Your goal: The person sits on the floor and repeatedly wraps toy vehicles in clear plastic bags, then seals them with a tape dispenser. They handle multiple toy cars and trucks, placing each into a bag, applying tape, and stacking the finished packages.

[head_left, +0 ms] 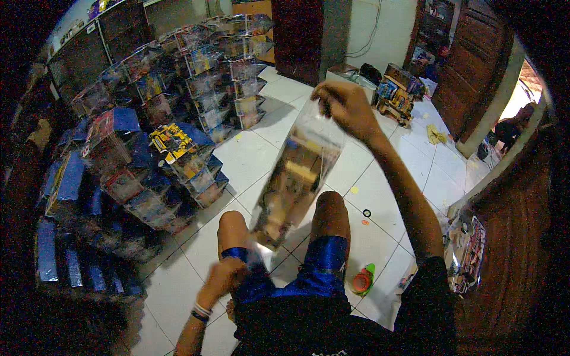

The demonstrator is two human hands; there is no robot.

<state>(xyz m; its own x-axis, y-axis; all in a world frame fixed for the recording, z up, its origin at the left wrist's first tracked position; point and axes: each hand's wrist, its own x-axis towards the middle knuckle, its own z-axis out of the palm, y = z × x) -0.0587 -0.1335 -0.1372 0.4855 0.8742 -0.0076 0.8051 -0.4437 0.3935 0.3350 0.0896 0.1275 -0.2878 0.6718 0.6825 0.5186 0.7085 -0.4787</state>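
Note:
My right hand (344, 107) is raised and pinches the top of a clear plastic bag (329, 133). Inside it, tilted and blurred, is a long tan and brown toy truck (294, 178). The bag slants down over my knees, its lower end above my lap. My left hand (227, 276) is low by my left thigh, fingers curled, close to the bag's bottom end; whatever it may grip is hidden.
Stacked bagged toys (208, 89) fill the left side, with a yellow toy truck (171, 142) on top. A red and green tape roll (362, 280) and a small black wheel (366, 212) lie on the tiles (249, 160). More toy trucks (396, 95) stand far right.

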